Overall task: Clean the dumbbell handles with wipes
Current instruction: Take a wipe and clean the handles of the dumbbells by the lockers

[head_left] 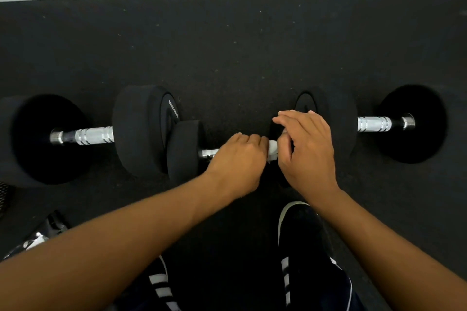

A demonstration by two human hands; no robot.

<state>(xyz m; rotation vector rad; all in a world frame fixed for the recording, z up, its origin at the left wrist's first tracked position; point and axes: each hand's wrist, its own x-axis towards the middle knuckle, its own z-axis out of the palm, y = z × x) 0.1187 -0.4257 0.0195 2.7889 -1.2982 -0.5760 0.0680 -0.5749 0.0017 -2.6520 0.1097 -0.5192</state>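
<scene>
Wiping is underway: left hand (235,159) curls around the middle black dumbbell's chrome handle (209,153) on the dark rubber floor (227,58); right hand (305,144) pinches the white wipe (273,150) there. Next, probably slide it along the bar.

Left hand (237,159) curled round handle of middle dumbbell (185,151). Right hand (305,149) pinched white wipe (273,150) against handle. Two larger dumbbells (141,129) lay behind on black floor (227,53).

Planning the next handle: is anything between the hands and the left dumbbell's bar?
Nothing visible blocks it. The left dumbbell's bar lies bare on the floor. Both hands are on the middle dumbbell: left hand on its bar, right hand by the wipe.
</scene>
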